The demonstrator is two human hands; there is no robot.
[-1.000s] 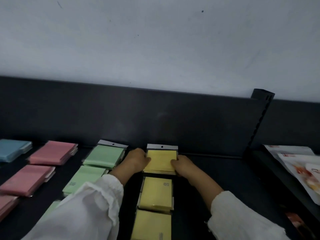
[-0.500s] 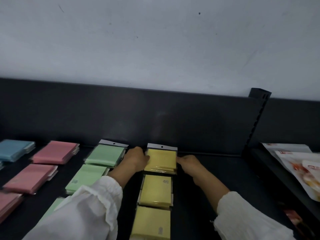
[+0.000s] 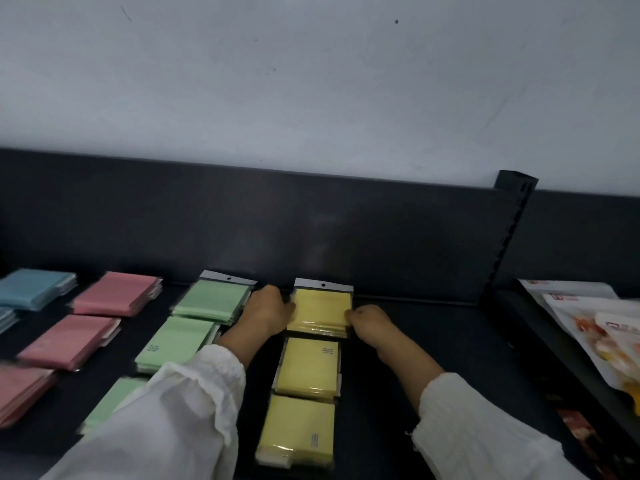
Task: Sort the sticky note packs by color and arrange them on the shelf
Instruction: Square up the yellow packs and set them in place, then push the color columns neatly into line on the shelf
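Three yellow sticky note stacks run front to back on the dark shelf [image 3: 433, 341]. My hands flank the rear yellow stack [image 3: 322, 310], which has a white hang tab. My left hand [image 3: 266, 313] grips its left edge with curled fingers. My right hand [image 3: 370, 322] holds its right edge, fingers curled against it. The middle yellow stack [image 3: 308, 365] and the front yellow stack [image 3: 298, 431] lie untouched between my white sleeves. Left of them are green stacks [image 3: 213, 301], pink stacks [image 3: 117, 292] and blue stacks [image 3: 31, 287], each colour in its own column.
A dark back panel [image 3: 311, 230] closes the shelf behind the stacks. A slotted upright post [image 3: 512, 220] divides off the right bay, where white and orange product packets [image 3: 595, 327] lie. Bare shelf surface shows right of the yellow column.
My right hand, which had drawn slightly away from the rear yellow stack half a second ago, is back against its right edge. My left hand has stayed on the left edge.
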